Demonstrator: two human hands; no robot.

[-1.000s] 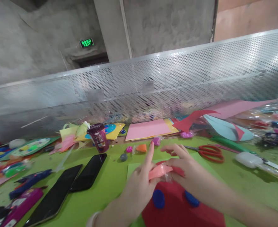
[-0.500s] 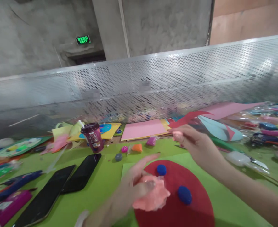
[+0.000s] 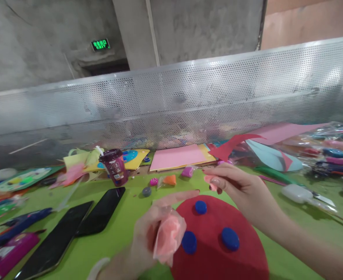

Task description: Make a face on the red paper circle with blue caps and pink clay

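Note:
In my left hand (image 3: 148,229) is a lump of pink modelling clay (image 3: 169,235), partly in clear wrap; the index finger points away from it. My right hand (image 3: 238,186) pinches a small piece of pink clay (image 3: 212,182) between thumb and fingertips. Beneath both hands lies a red paper circle (image 3: 215,249) on green paper. Three flattened blue clay discs sit on it: an upper disc (image 3: 201,207), a right disc (image 3: 230,238) and a left disc (image 3: 189,242), which is close to the pink lump.
Two black phones (image 3: 56,237) lie at left beside a purple tool (image 3: 12,254). A purple cup (image 3: 114,167) stands behind them. Small clay packets, orange (image 3: 169,179) and purple (image 3: 187,171), lie ahead. Pink paper (image 3: 180,156) rests before a perforated metal panel (image 3: 165,105). A glue bottle (image 3: 298,193) is at right.
My left hand has moved left and turned the pink lump, uncovering the left blue disc. My right hand has come slightly left and lower, still pinching the small pink piece.

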